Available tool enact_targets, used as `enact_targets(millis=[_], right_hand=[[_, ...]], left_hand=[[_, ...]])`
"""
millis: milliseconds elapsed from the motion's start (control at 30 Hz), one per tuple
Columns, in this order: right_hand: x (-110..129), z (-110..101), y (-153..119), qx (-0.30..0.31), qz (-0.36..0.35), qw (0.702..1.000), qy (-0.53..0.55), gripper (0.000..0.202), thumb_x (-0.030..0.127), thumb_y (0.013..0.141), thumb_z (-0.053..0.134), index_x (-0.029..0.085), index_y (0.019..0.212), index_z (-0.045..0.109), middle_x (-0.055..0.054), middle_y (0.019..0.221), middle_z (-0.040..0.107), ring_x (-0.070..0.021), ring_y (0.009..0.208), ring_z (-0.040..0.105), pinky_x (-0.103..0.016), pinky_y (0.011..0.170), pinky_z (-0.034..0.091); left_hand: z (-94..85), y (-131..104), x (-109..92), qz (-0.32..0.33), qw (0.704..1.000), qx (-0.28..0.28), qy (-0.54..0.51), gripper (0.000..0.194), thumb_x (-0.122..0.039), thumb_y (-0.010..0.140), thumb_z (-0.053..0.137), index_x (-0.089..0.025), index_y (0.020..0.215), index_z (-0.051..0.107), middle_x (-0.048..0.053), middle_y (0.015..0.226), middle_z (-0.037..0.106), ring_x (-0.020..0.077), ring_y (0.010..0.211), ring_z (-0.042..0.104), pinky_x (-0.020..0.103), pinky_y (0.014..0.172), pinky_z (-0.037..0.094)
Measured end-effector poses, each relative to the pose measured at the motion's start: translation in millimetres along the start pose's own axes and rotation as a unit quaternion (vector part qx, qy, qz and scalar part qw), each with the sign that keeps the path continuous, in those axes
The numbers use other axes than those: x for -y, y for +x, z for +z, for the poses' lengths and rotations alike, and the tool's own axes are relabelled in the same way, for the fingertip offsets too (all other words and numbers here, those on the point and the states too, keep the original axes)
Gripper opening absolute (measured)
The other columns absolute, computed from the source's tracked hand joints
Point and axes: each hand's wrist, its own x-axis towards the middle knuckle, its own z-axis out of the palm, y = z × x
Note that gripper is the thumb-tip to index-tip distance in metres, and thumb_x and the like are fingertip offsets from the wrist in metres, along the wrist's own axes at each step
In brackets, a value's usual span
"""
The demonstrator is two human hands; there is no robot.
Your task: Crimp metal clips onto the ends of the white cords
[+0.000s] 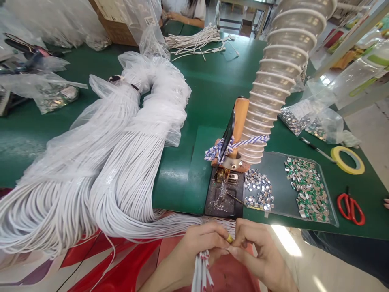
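Observation:
My left hand (199, 243) is closed around a small bunch of white cables (200, 267), whose stripped ends with reddish wires hang below the fingers. Against it, fingertips meeting, is my right hand (258, 253), pinched closed on something too small to make out. A bit of yellow material (229, 238) sits at my left fingertip. Just beyond the hands stands a soldering station (225, 198) with a wooden handle (241, 115) tied by striped cord. A large bundle of white cables (130, 174), partly wrapped in clear plastic, lies on the left and trails toward my hands.
A clear tray (281, 198) holds small metal connectors (258, 188) and green-board connectors (308, 188). Right of it lie yellow tape (348, 159), red scissors (351, 209) and a pen (317, 149). A ribbed hose (279, 69) hangs over the station. Another person's arm (187, 19) shows at the back.

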Motion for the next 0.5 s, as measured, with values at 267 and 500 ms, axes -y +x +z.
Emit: enact_targets(millis=[267, 500], right_hand=[[-42, -56, 17, -0.269, 0.033, 0.923, -0.272, 0.014, 0.035, 0.092, 0.061, 0.023, 0.084, 0.065, -0.004, 0.083, 0.06, -0.0215, 0.073, 0.057, -0.031, 0.063, 0.042], [-55, -70, 24, -0.222, 0.041, 0.926, -0.302, 0.024, 0.041, 0.092, 0.056, 0.023, 0.077, 0.061, -0.005, 0.079, 0.061, -0.0246, 0.076, 0.059, -0.036, 0.068, 0.045]], left_hand=[[-13.5, 7, 8, 0.02, 0.998, -0.056, 0.001, 0.036, -0.045, 0.095, 0.057, -0.018, 0.08, 0.075, 0.011, 0.084, 0.077, 0.0195, 0.075, 0.072, 0.027, 0.073, 0.056], [-32.6, 19, 10, -0.009, 0.997, -0.054, 0.049, 0.029, -0.03, 0.096, 0.055, -0.017, 0.077, 0.073, 0.008, 0.093, 0.069, 0.0156, 0.074, 0.064, 0.024, 0.069, 0.05]])
